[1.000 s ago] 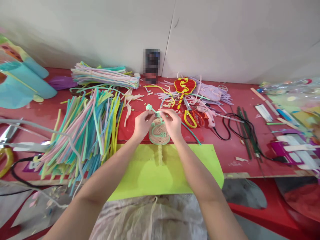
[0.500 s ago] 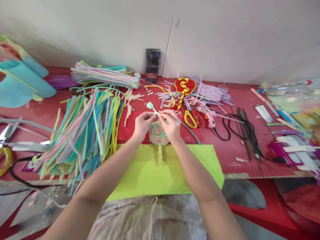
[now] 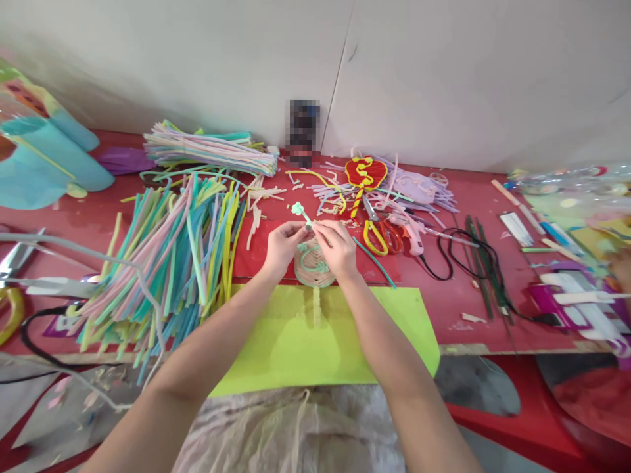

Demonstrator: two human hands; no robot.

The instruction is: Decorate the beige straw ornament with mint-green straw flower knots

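Observation:
Between my two hands is a mint-green pipe cleaner [image 3: 298, 209], its far end curled into a small flower shape. My left hand [image 3: 286, 244] pinches it from one side, and my right hand [image 3: 337, 246] pinches it from the other, fingertips nearly touching. Below them lies a beige fan-shaped piece [image 3: 314, 276] made of pipe cleaners, with a mint-green curl on it and a pale stem. My hands hide its upper part. A teal pipe cleaner [image 3: 375, 263] lies beside my right hand.
Bundled pipe cleaners [image 3: 162, 256] cover the left side. A red-and-yellow fan piece [image 3: 365, 174], yellow-handled scissors [image 3: 375, 238] and a pink glue gun [image 3: 415, 235] with a black cord lie right. A yellow-green sheet [image 3: 296, 355] spans the red table's [image 3: 434, 315] front edge.
Both hands stay almost in place, still pinching the mint-green pipe cleaner. The view has shifted slightly. At the far right edge, part of another person's hand seems to have come into sight.

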